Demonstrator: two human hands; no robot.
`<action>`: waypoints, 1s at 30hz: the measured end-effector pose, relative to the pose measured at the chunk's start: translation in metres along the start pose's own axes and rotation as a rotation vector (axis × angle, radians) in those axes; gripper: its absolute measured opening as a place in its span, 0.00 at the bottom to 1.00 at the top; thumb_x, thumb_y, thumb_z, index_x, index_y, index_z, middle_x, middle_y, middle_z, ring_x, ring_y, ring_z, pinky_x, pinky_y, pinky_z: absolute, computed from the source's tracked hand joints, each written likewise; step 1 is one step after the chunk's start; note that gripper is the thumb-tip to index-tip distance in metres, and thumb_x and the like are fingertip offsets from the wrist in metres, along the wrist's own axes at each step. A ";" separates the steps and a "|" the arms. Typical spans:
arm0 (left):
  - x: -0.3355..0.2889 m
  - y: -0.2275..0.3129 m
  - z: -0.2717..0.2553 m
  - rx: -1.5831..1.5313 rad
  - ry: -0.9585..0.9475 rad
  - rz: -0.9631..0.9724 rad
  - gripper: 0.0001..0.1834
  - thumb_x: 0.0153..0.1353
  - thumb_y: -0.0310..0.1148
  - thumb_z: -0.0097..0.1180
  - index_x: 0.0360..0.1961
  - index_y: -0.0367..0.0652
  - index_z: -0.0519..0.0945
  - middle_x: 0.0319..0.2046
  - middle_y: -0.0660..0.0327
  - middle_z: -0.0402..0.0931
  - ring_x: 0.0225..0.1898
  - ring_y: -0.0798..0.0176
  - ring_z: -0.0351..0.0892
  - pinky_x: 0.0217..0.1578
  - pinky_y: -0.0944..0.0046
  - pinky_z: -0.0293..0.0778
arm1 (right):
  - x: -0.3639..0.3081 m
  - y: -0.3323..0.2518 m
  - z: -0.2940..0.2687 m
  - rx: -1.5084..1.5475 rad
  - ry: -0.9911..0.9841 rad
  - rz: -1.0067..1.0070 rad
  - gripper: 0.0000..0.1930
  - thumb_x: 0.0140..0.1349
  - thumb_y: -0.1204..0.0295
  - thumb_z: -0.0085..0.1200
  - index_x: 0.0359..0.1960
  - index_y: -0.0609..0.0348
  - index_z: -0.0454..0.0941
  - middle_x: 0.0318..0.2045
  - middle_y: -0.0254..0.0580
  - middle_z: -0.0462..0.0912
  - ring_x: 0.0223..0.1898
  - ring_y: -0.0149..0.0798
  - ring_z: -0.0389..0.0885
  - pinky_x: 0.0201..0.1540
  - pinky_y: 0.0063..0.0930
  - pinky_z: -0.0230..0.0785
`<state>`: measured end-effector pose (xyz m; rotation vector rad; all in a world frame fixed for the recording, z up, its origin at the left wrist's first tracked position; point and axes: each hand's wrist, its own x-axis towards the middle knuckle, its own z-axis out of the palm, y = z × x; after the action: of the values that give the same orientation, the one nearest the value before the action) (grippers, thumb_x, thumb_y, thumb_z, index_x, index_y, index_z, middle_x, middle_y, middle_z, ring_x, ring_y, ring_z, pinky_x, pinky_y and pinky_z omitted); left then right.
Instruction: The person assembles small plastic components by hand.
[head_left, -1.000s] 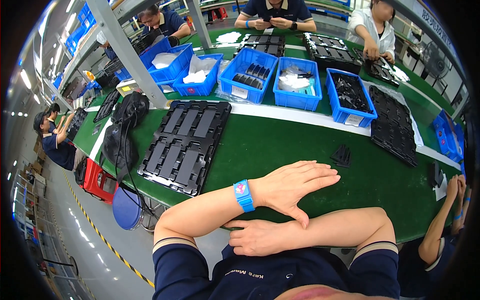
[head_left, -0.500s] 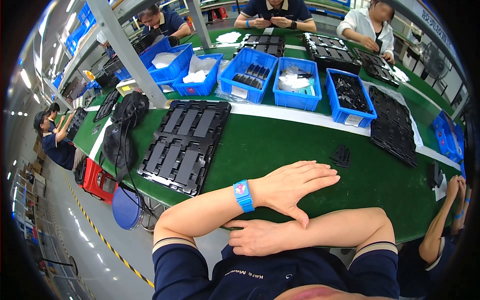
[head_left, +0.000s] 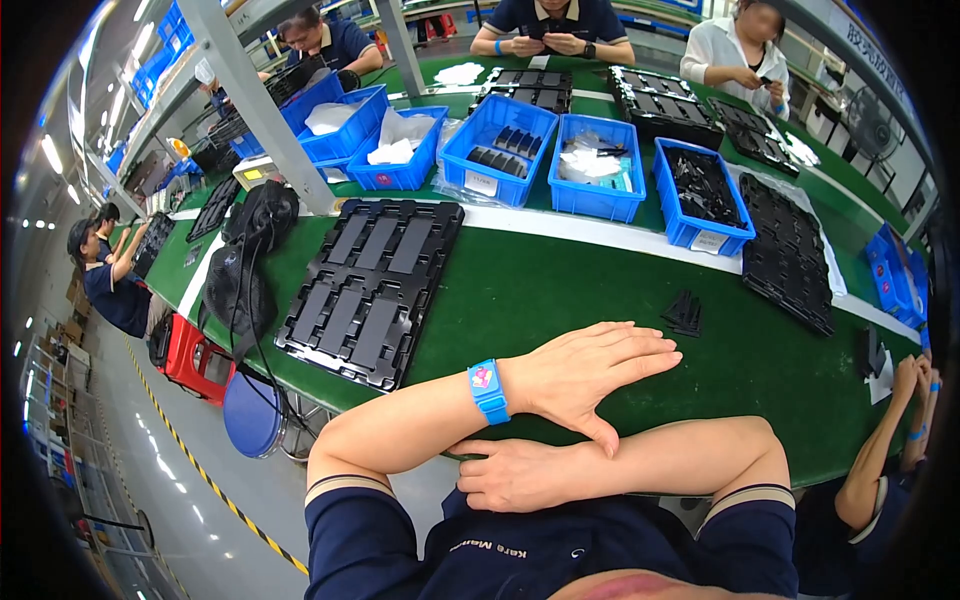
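My left hand (head_left: 605,375) lies palm down on the green table, open, with fingers stretched to the right and the thumb apart. A blue wristband (head_left: 487,391) is around that wrist. My right forearm crosses in front, and my right hand (head_left: 515,475) rests at the table's near edge below the left wrist. It holds nothing I can see; its index finger is extended and the others are loosely bent. Beyond my left fingertips lies a small pile of thin black strips (head_left: 684,313). A black tray (head_left: 437,240) with flat dark rectangular pieces stands left of my left hand.
Blue bins (head_left: 597,209) of parts line the back of the table. Another black moulded tray (head_left: 785,255) lies at the right. A black bag (head_left: 240,295) with cords hangs by a grey post (head_left: 250,100). Co-workers sit across and at the right; a blue stool (head_left: 252,415) stands at left.
Both my hands stay as they were. Across the table, the co-worker in white has lifted their hands off the tray, holding a small dark piece.
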<state>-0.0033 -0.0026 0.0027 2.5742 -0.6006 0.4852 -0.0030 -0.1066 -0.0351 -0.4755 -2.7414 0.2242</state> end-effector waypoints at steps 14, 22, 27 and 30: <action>0.001 0.000 0.000 -0.006 0.014 0.016 0.62 0.40 0.78 0.47 0.67 0.39 0.58 0.65 0.48 0.59 0.65 0.45 0.59 0.64 0.47 0.56 | 0.000 0.000 0.000 -0.003 -0.008 0.006 0.06 0.56 0.69 0.50 0.25 0.56 0.74 0.31 0.37 0.74 0.42 0.37 0.75 0.69 0.45 0.49; 0.001 0.000 0.000 0.001 0.010 0.011 0.63 0.40 0.80 0.44 0.68 0.41 0.56 0.66 0.50 0.57 0.66 0.47 0.59 0.64 0.46 0.56 | 0.000 0.000 0.001 0.007 -0.016 0.013 0.06 0.56 0.69 0.50 0.25 0.56 0.74 0.32 0.37 0.75 0.43 0.38 0.75 0.69 0.46 0.49; 0.001 0.000 0.000 -0.001 0.006 0.009 0.63 0.40 0.80 0.44 0.68 0.41 0.57 0.66 0.50 0.57 0.66 0.47 0.59 0.64 0.45 0.56 | 0.000 0.000 0.002 0.004 -0.013 0.010 0.06 0.55 0.69 0.50 0.25 0.56 0.74 0.31 0.37 0.74 0.43 0.37 0.75 0.69 0.46 0.49; 0.001 0.000 -0.001 -0.003 0.010 0.015 0.62 0.40 0.79 0.46 0.67 0.40 0.57 0.66 0.49 0.58 0.66 0.46 0.59 0.65 0.46 0.55 | 0.000 0.000 0.001 0.002 -0.017 0.011 0.06 0.55 0.69 0.50 0.25 0.56 0.74 0.31 0.37 0.74 0.43 0.37 0.75 0.69 0.46 0.49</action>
<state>-0.0028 -0.0029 0.0038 2.5643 -0.6166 0.5017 -0.0031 -0.1064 -0.0364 -0.4898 -2.7550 0.2347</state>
